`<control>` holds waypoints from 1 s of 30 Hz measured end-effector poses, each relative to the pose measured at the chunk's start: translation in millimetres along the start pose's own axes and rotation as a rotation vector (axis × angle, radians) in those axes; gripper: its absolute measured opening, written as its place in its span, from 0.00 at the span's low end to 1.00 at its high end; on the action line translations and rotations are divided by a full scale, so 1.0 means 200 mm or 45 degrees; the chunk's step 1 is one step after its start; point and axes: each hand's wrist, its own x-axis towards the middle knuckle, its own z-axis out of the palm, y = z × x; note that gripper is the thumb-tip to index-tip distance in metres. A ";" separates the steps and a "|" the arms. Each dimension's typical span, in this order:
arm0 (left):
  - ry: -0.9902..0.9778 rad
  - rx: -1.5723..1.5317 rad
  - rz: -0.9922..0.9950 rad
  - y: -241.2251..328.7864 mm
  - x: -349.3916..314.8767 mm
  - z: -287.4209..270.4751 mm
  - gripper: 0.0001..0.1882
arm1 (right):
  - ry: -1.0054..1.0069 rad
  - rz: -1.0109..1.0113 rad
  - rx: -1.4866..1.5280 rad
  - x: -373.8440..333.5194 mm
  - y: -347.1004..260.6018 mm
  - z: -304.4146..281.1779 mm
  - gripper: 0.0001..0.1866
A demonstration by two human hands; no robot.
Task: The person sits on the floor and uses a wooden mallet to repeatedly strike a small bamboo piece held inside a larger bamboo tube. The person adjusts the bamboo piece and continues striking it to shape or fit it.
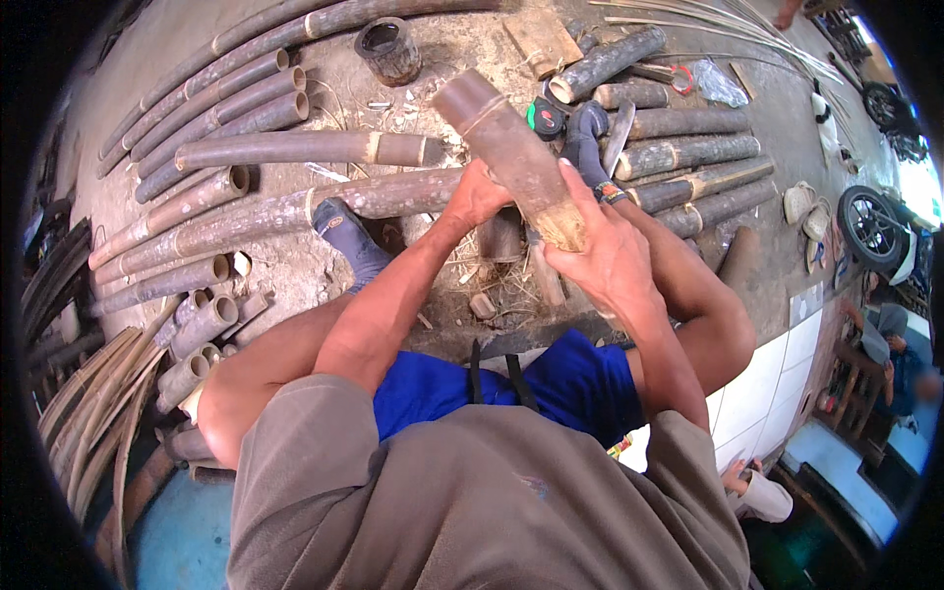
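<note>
Bamboo [521, 162] looks stiff, fairly light, perhaps slippery; best gripped round the lower end, where the right hand [608, 248] has fingers closed; left hand [480, 197] curls alongside, hold unclear.

The person's two hands [612, 251] share one bamboo section [526, 167]. Around it are two socks [349, 243], one dark pot [395, 67], one tape measure [545, 118], one plastic bag [721, 87].

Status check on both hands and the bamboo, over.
Left hand midway on bamboo segment, right hand at near end. Segment slanting forward-left. Nothing visibly blocking hands; blade beside right foot.
</note>
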 end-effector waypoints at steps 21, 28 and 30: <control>0.287 -0.112 -0.262 0.04 0.02 -0.02 0.24 | 0.327 -0.004 0.596 0.01 -0.09 -0.23 0.53; 0.314 -0.129 -0.241 0.02 0.02 -0.02 0.22 | 0.491 -0.275 0.569 0.09 -0.06 -0.23 0.56; 0.277 -0.093 -0.302 -0.02 0.03 -0.06 0.21 | 0.499 -0.283 0.633 0.12 -0.09 -0.21 0.55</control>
